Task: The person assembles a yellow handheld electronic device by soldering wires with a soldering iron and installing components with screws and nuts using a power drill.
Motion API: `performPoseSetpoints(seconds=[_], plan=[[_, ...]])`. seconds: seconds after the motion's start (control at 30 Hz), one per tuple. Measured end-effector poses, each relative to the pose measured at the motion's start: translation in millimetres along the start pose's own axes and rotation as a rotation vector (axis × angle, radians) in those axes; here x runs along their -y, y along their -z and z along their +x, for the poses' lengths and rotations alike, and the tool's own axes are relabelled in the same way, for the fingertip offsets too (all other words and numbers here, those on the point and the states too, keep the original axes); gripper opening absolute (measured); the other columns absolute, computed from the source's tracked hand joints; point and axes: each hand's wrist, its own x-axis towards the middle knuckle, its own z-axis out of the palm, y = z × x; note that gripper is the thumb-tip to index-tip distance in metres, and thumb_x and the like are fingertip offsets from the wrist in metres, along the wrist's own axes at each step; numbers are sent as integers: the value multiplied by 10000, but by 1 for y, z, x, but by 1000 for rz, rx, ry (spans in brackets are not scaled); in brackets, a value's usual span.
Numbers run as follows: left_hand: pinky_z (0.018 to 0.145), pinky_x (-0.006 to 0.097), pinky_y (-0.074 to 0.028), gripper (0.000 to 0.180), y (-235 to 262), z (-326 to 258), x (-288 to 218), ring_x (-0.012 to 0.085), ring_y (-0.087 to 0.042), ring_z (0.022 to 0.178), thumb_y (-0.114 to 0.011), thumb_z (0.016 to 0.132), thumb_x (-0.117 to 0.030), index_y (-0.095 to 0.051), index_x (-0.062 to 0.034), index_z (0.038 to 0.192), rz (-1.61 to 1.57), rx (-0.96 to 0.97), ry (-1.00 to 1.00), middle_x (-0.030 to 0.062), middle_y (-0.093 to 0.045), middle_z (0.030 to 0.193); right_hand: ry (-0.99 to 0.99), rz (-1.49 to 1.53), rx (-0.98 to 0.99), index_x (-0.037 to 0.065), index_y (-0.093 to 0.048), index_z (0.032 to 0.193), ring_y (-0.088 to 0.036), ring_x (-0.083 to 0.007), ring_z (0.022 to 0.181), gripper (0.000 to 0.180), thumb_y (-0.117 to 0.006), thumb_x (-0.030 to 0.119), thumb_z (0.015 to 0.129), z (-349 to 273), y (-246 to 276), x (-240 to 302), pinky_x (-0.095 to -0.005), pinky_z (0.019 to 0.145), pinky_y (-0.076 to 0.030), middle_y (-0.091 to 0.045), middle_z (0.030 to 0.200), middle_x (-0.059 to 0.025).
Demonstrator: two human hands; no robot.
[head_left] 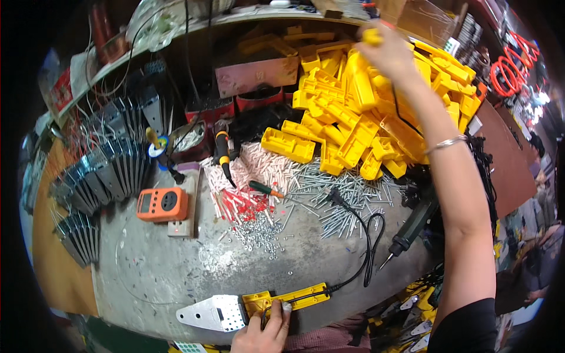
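My left hand (265,332) is closed at the near edge of the bench, its fingers pressed onto an open yellow plastic handle half (309,296). A flat silver metal plate (210,313), tapered and perforated near the handle, extends from its left end. From the right end runs a black power cord (360,265), which loops up over the bench. My right arm reaches to the far right, where my right hand (389,54) grips a small yellow plastic piece (372,37) above a heap of yellow handle shells (353,126); the fingers hide most of that piece.
Long screws (347,215), pale sleeves (273,165) and small nuts (259,235) lie mid-bench. A screwdriver (268,189) rests among them. An electric screwdriver (412,226) is at right. An orange multimeter (163,203) and stacked metal plates (103,170) stand left. Red bins (212,112) are behind.
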Motion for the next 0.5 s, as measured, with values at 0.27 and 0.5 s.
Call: performPoseSetpoints(seconds=[0.27, 0.5], plan=[[882, 500, -449, 590, -8, -15, -5, 351, -558, 955, -575, 770, -145, -487, -3, 1336, 28, 16, 60, 197, -483, 1346, 217, -638, 207, 92, -523, 1169, -632, -375, 966, 434, -650, 269, 795, -46, -7, -71, -453, 841, -506, -656, 994, -218], [470, 195, -456, 397, -6, -3, 0, 218, -553, 725, -560, 749, -125, -674, -1, 1109, 67, -175, -37, 139, -625, 1136, -247, 995, 284, -35, -487, 1300, -492, -65, 691, 558, -580, 358, 915, -143, 25, -66, -251, 646, -430, -492, 757, 12]])
